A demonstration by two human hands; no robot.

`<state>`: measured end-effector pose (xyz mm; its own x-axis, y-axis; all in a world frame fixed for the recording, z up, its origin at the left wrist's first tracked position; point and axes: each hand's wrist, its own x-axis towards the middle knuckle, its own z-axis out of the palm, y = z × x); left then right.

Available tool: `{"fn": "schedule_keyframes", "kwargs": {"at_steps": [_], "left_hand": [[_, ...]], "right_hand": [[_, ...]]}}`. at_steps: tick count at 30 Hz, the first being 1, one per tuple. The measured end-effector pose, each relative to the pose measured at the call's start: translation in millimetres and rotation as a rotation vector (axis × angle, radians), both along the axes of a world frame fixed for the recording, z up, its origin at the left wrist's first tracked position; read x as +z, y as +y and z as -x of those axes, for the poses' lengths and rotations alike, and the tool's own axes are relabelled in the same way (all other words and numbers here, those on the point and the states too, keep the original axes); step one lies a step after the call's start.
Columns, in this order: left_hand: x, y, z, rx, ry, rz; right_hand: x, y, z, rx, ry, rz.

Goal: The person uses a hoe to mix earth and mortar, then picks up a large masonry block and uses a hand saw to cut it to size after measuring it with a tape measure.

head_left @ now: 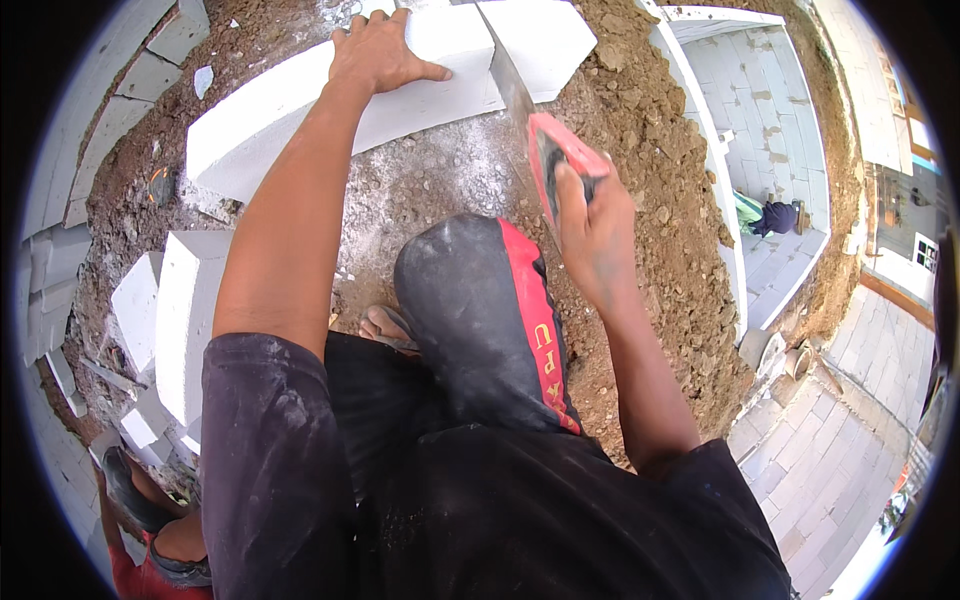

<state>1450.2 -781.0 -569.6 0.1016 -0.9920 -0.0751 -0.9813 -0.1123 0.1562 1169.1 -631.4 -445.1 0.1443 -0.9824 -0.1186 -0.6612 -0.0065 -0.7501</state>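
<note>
Right hand (590, 225) wraps its grip around the red-handled handsaw (545, 140), blade biting the white block (390, 85); left hand (378, 52) presses flat beside it.

The long block (300, 110) under the left hand (375, 50) is plain white, with a paler grey shade along its near side. The saw (530, 120) in the right hand (590, 225) has a dull grey blade and a bright pinkish-red handle with a dark opening. The ground (650, 200) is reddish-brown earth, dusted whitish-grey just before the block. The shirt (480, 520) is black with faint grey dust smears; the trousers on the raised knee (470, 310) are black too, with a red stripe bearing yellow marks. More blocks (185, 320) at the left are white. The paving (810, 480) at the lower right is pale grey, laid in rectangles.
</note>
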Motion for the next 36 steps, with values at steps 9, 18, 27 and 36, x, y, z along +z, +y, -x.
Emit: {"fn": "schedule_keyframes", "kwargs": {"at_steps": [9, 18, 27, 36], "left_hand": [[16, -7, 21, 0.003, 0.014, 0.022], [21, -25, 15, -0.029, 0.032, -0.014], [27, -26, -6, -0.019, -0.022, -0.194], [21, -2, -14, 0.013, -0.047, -0.084]], "right_hand": [[-5, -70, -27, -0.012, 0.032, -0.063], [25, -2, 2, -0.122, 0.066, -0.169], [44, 63, 37, 0.033, -0.067, 0.072], [18, 11, 4, 0.064, -0.006, -0.184]]}}
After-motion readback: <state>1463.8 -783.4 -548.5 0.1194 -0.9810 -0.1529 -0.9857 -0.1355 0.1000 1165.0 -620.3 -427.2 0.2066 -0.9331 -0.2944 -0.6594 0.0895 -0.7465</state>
